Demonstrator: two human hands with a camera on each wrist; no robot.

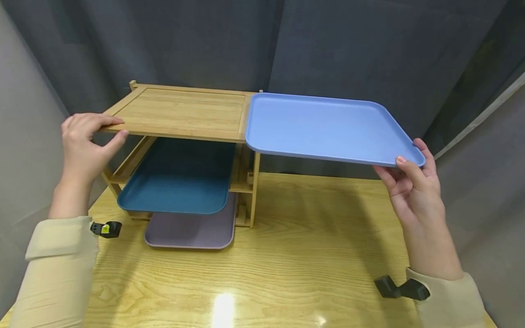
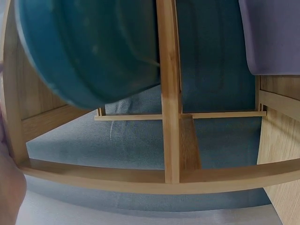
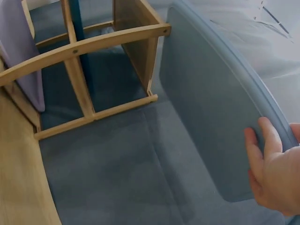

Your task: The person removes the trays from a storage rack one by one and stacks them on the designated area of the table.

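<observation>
Sleeves frame the near edge of the head view; beyond them the right hand (image 1: 414, 182) pinches the near right corner of the light blue tray (image 1: 324, 125), thumb on top — a smooth, stiff, probably light plastic slab, held level beside the rack top. Left hand (image 1: 84, 146) grips the wooden rack (image 1: 182, 111) by its left edge; a teal tray (image 1: 176, 182) and a mauve tray (image 1: 190, 230) — seemingly alike — lie underneath.

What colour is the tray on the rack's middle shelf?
Dark teal blue tray, clearest in the head view, lying on the wooden rack.
</observation>
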